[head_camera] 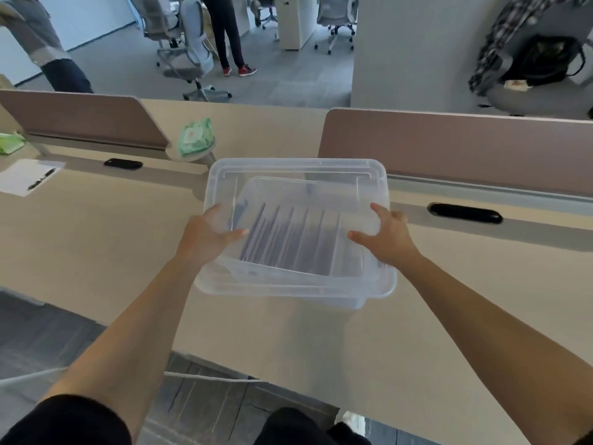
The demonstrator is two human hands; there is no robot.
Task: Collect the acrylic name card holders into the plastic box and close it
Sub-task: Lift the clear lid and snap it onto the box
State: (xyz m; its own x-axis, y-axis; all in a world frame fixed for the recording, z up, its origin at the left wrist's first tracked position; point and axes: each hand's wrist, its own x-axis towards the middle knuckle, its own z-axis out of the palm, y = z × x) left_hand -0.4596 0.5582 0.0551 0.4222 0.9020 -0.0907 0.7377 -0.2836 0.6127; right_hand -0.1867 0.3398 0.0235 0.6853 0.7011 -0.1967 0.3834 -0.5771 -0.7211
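- Both hands are on the lid, one at each side, well apart with its whole width between them.
- The left hand grips the left edge, thumb laid across the top and fingers round the rim with their tips hidden.
- The right hand does the same on the right edge, thumb pointing inward over the top and forefinger stretched along the rim.
- The lid is clear plastic and sits over the box a little askew. The box's near right corner pokes out beneath the lid's edge. Whether it's snapped down, I cannot tell.
- Through the lid you can see the card holders: a row of clear sheets standing on edge, side by side, inside the box and filling the middle of it.
- The box stands on the pale desk, towards the far side, just in front of the gap between two pinkish screens.
- At the back left there's a green pack of wipes. Further left is a sheet of paper with a pen lying on it.
- A black cable slot lies in the desk to the right of the box.
- Beyond the desk there are grey office chairs and a person standing in red shoes.
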